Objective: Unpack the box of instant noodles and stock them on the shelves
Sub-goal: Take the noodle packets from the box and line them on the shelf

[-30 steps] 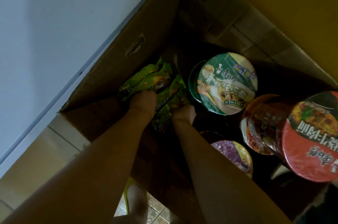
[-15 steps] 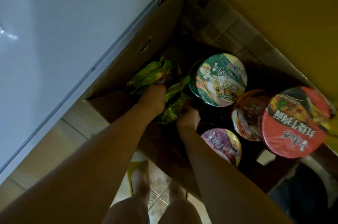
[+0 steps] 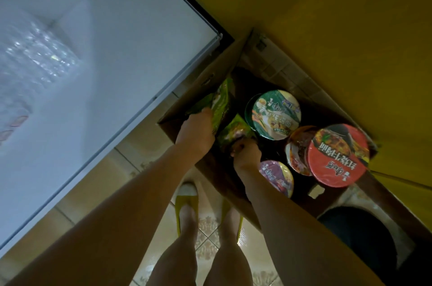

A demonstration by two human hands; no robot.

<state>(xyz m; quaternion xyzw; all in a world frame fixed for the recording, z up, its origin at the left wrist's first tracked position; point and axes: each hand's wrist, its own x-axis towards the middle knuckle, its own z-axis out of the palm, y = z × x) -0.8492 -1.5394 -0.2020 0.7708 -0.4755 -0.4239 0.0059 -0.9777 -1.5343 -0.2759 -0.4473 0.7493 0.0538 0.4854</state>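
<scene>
An open cardboard box [image 3: 205,80] stands on the floor against a yellow wall. Inside it, my left hand [image 3: 196,132] grips a green noodle packet [image 3: 221,103] that stands up along the box's left wall. My right hand [image 3: 246,157] is closed on a second green packet [image 3: 235,130] just beside it. To the right in the box lie bowl noodles: a green-lidded bowl [image 3: 275,115], a red-lidded bowl [image 3: 337,154], an orange bowl [image 3: 297,150] partly under the red one, and a purple-lidded bowl [image 3: 278,177] by my right wrist.
A white cabinet surface [image 3: 105,75] fills the left, close to the box's left flap. Below are a tiled floor [image 3: 208,227], my legs and yellow shoes [image 3: 184,201]. A dark round object [image 3: 357,234] sits at the lower right behind the box.
The view has pulled back and up, showing more floor and my legs. Both hands have lifted the green packets higher inside the box, the left packet now upright.
</scene>
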